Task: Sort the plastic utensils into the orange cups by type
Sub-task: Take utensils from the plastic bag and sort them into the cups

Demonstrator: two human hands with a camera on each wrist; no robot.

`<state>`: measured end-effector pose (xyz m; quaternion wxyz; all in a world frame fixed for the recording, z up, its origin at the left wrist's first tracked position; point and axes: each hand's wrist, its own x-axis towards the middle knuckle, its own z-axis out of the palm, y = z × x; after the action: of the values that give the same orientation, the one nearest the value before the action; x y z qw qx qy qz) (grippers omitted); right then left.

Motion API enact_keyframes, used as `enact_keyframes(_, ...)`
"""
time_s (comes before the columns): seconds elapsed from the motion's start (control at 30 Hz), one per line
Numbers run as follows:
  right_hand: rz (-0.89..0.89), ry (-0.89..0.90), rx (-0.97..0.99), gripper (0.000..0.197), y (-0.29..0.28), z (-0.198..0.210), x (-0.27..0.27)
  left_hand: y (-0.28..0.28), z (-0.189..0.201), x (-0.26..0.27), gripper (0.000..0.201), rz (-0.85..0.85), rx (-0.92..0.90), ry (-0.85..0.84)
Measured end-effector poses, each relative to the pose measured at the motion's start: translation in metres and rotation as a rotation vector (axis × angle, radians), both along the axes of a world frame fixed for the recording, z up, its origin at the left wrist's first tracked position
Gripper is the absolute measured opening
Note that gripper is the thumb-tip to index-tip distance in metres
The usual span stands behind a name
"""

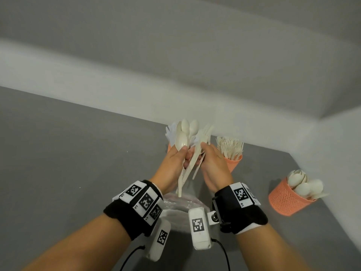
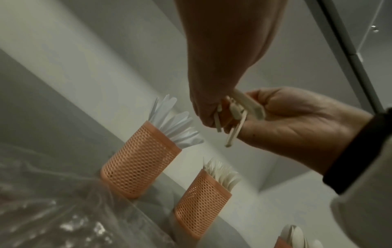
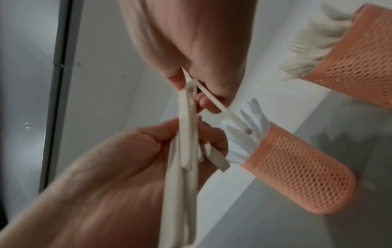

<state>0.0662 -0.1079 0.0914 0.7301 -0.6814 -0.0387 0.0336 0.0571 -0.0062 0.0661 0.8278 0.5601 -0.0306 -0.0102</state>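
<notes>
My left hand (image 1: pixel 184 153) grips a bundle of cream plastic utensils (image 1: pixel 185 137) upright above the table, spoon bowls and fork tines at the top. My right hand (image 1: pixel 203 151) pinches one fork (image 1: pixel 205 133) at the bundle's right side. In the right wrist view its handle (image 3: pixel 222 109) slants away from the other handles (image 3: pixel 186 142). Three orange mesh cups stand behind: a knife cup (image 2: pixel 140 161) mostly hidden by my hands, a fork cup (image 1: pixel 233 163) and a spoon cup (image 1: pixel 287 198).
A crumpled clear plastic bag (image 1: pixel 175 204) lies on the grey table (image 1: pixel 68 153) under my wrists. A pale wall (image 1: pixel 117 85) runs close behind the cups. The spoon cup stands near the table's right edge.
</notes>
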Motion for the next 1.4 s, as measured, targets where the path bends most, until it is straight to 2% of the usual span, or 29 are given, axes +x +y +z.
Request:
enact_keyframes(0.1,-0.117,0.002,0.072,0.026,-0.022,0.003,0.008,-0.002,-0.004,0.008,0.019,0.009,-0.005,0.078)
enact_keyframes(0.23,-0.313,-0.124,0.266,0.020,-0.077,0.026,0.026,-0.004,-0.006,0.014,0.024,-0.007,0.117,0.062)
enact_keyframes(0.33,-0.530,-0.260,0.128,0.023,-0.123,0.033,0.042,-0.003,-0.008,0.019,0.022,-0.038,0.164,0.070)
enact_keyframes(0.43,-0.642,-0.276,-0.077,0.027,-0.146,0.027,0.057,-0.009,-0.004,0.024,0.019,-0.090,0.137,0.065)
enact_keyframes(0.63,-0.545,-0.244,-0.063,0.022,-0.133,-0.003,0.089,-0.027,0.010,0.030,0.022,-0.066,0.153,0.115)
enact_keyframes(0.8,-0.340,-0.084,-0.175,0.033,-0.127,-0.036,0.101,-0.034,0.013,0.037,0.023,-0.080,0.161,0.129)
enact_keyframes(0.87,-0.349,-0.128,-0.266,0.038,-0.129,-0.042,0.107,-0.033,0.011,0.039,0.024,-0.091,0.172,0.122)
enact_keyframes(0.97,-0.456,-0.305,-0.284,0.046,-0.130,-0.043,0.116,-0.031,0.007,0.041,0.026,-0.122,0.209,0.102)
enact_keyframes(1.07,-0.485,-0.436,-0.492,0.036,-0.131,-0.046,0.125,-0.033,0.005,0.041,0.028,-0.174,0.227,0.065)
enact_keyframes(1.13,-0.432,-0.425,-0.646,0.027,-0.136,-0.052,0.130,-0.036,0.005,0.043,0.028,-0.205,0.227,0.040)
enact_keyframes(1.23,-0.345,-0.394,-0.726,0.031,-0.140,-0.054,0.126,-0.044,0.006,0.046,0.028,-0.246,0.210,-0.003)
enact_keyframes(1.3,-0.367,-0.444,-0.652,0.035,-0.140,-0.043,0.115,-0.052,0.006,0.049,0.029,-0.282,0.215,-0.026)
enact_keyframes(1.37,-0.341,-0.447,-0.420,0.036,-0.137,-0.024,0.095,-0.063,0.007,0.052,0.028,-0.332,0.195,-0.034)
enact_keyframes(1.4,-0.269,-0.425,-0.267,0.037,-0.135,-0.015,0.084,-0.071,0.007,0.053,0.028,-0.358,0.181,-0.027)
